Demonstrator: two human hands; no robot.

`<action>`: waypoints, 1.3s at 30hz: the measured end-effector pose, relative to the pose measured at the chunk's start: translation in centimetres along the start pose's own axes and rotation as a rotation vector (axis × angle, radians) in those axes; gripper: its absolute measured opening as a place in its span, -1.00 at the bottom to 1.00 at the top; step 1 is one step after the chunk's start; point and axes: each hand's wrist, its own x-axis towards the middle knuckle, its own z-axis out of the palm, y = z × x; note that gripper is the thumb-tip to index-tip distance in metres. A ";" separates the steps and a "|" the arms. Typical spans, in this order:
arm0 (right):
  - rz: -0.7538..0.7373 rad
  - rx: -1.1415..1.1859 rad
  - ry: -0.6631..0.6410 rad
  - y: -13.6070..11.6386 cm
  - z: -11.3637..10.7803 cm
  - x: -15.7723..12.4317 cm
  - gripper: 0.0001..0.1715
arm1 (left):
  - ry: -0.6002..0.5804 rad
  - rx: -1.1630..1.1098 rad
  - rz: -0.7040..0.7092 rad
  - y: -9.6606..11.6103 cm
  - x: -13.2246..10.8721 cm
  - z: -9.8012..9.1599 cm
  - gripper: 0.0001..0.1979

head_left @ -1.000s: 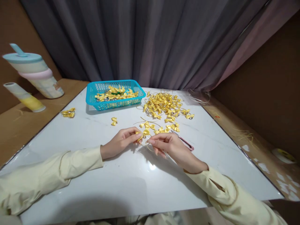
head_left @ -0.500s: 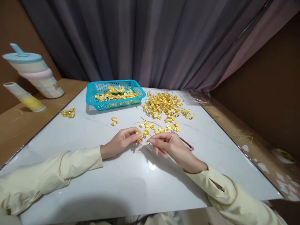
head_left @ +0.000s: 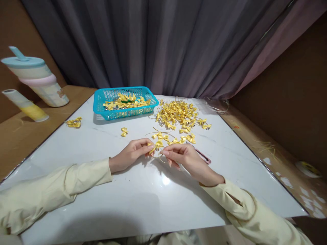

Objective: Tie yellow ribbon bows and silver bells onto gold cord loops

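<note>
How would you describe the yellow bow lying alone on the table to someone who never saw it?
Find the turquoise basket at the white table's far left. In front of it, toward the person, one small yellow bow lies on bare tabletop. Unlike the piled bows further right and the pinched bow between left hand and right hand, it touches no other bow.

Person is wearing a long-sleeved top in plain pale cream-yellow cloth, the same on both arms. Left sleeve point(head_left: 51, 192) is creasing in soft folds and ending in a snug cuff just short of the bare left hand point(head_left: 130, 154). Right sleeve point(head_left: 252, 217) is showing a narrow slit above the cuff, gaping slightly, with cloth puckering around it; right hand point(head_left: 189, 158) is showing longish pale nails.
</note>
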 end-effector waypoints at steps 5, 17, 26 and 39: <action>-0.016 -0.034 -0.004 -0.1 -0.1 0.1 -0.70 | -0.008 -0.031 -0.017 -0.2 0.1 0.0 -0.74; -0.016 -0.087 0.002 -0.2 -0.2 0.1 -0.68 | -0.006 -0.043 -0.024 -0.2 0.1 0.0 -0.74; -0.009 -0.100 0.009 -0.1 -0.2 0.0 -0.67 | -0.006 -0.033 -0.021 -0.1 0.0 -0.1 -0.75; -0.014 -0.088 0.018 -0.1 -0.2 0.0 -0.62 | -0.004 -0.031 -0.019 -0.1 0.0 -0.1 -0.75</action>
